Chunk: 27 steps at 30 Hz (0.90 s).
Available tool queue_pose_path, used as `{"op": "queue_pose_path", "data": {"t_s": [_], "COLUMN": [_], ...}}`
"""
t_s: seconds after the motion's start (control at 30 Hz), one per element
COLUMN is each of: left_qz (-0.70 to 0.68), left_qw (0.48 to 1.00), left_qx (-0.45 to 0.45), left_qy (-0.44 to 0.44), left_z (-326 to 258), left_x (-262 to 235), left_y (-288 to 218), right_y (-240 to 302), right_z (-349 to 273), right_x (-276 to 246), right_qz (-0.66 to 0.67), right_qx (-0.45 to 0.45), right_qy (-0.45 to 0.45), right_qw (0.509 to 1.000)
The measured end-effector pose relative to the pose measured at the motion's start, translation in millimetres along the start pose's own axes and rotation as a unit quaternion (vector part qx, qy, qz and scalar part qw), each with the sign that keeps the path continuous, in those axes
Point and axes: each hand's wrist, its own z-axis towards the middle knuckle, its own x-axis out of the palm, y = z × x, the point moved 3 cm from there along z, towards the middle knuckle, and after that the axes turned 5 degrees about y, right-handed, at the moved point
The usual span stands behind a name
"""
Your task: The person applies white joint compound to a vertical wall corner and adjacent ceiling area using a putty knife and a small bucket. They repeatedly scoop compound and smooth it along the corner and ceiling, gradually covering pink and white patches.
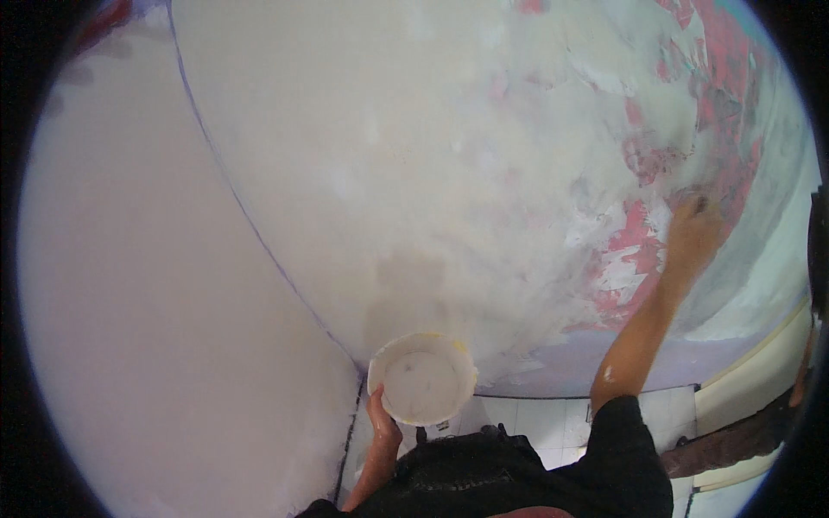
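My left hand grips the side of a round white bucket, its thumb at the rim. The bucket has yellowish smears along its edge and a pale bottom with a few dark specks. Stretched out to the right, my right hand is closed against the wall. Whatever it grips, if anything, is hidden; a small dark spot shows at the fingers. Around that hand the wall is patchy, with whitish filler spread over pink and grey areas. White smears mark my right forearm.
A purple line marks the corner with the plain pale wall on the left. Light floor tiles show below. At the right edge is part of another person in a dark brown garment, beside a cream-coloured panel.
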Motion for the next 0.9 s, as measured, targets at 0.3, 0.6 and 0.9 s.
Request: {"op": "queue_pose_path", "data": {"t_s": [0.3, 0.6, 0.9], "left_qz": [-0.075, -0.003, -0.053], "left_qw": [0.993, 0.998, 0.997], "left_qx": [0.042, 0.055, 0.034], "left_qy": [-0.077, -0.011, -0.032], "left_z": [50, 87, 98], "left_x": [42, 84, 130], "left_y": [-20, -12, 18], "right_y": [56, 101, -98], "right_z": [-41, -93, 29], "right_x": [122, 108, 151], "right_qz": [-0.059, 0.224, 0.028], "right_qx": [-0.124, -0.17, 0.099], "right_qy": [0.13, 0.388, 0.047], "right_qw": [0.982, 0.878, 0.994]}}
